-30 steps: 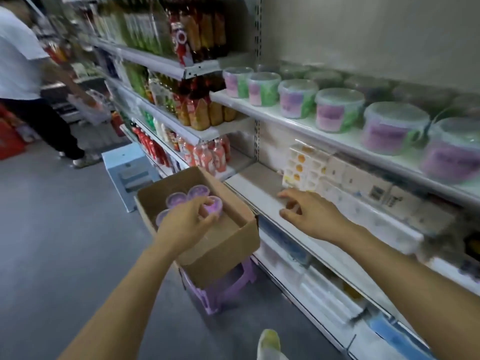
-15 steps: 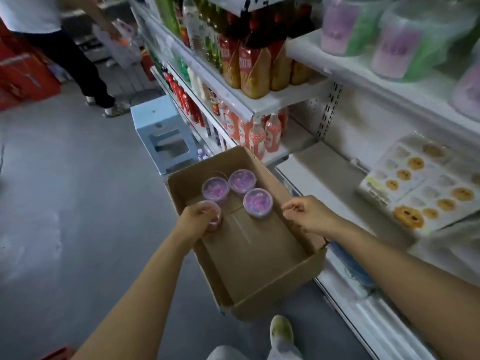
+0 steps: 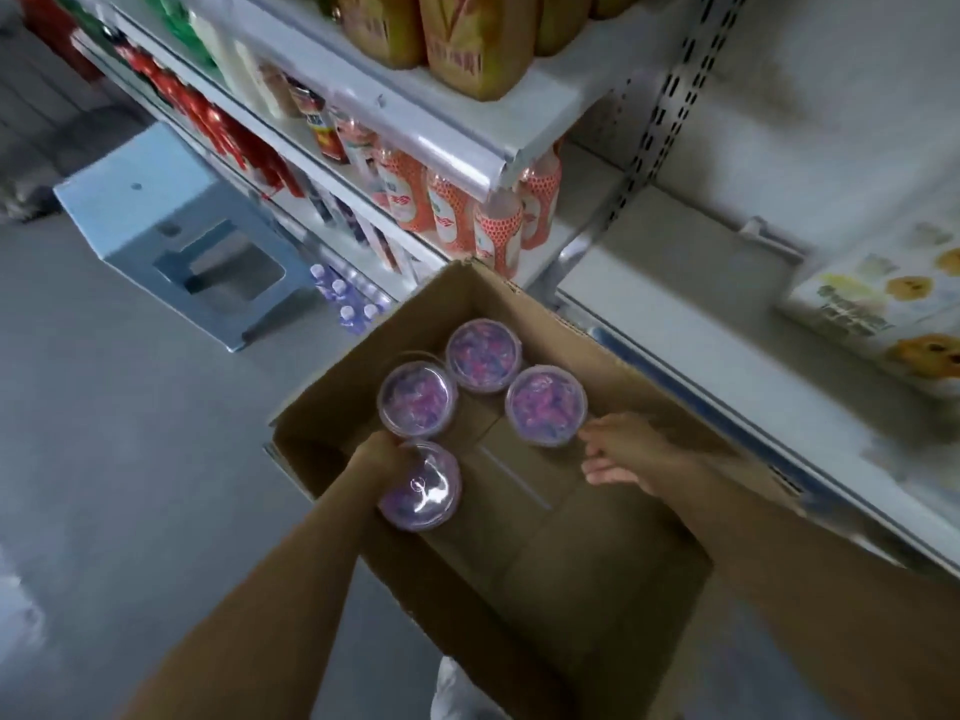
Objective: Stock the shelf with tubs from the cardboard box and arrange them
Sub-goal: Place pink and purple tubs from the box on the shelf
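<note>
We see one white shelf unit (image 3: 675, 283) running along the right side of the cardboard box (image 3: 545, 553) and on past its far corner, with orange-labelled bottles (image 3: 452, 210) packed on the level just beyond that corner. The box is single, open-topped and mostly bare inside, and its long axis runs from near us away towards the bottles. One pale blue step stool (image 3: 171, 226) stands on the floor beyond the box's left wall.

In the box we count four tubs, all in its far half. Three stand upright in a tight cluster, clear lids up: the far tub (image 3: 484, 356), the left tub (image 3: 417, 400) and the right tub (image 3: 545, 406). The fourth tub (image 3: 421, 485) sits nearer us against the box's left wall, lid also facing up. Whether it rests on the box floor we cannot tell.

Our left hand (image 3: 382, 454) grips the fourth tub, fingers curled round its far-left side. Our right hand (image 3: 623, 454) is inside the box by its right wall, fingers loosely spread and holding nothing, one fingertip at the right tub's rim.
</note>
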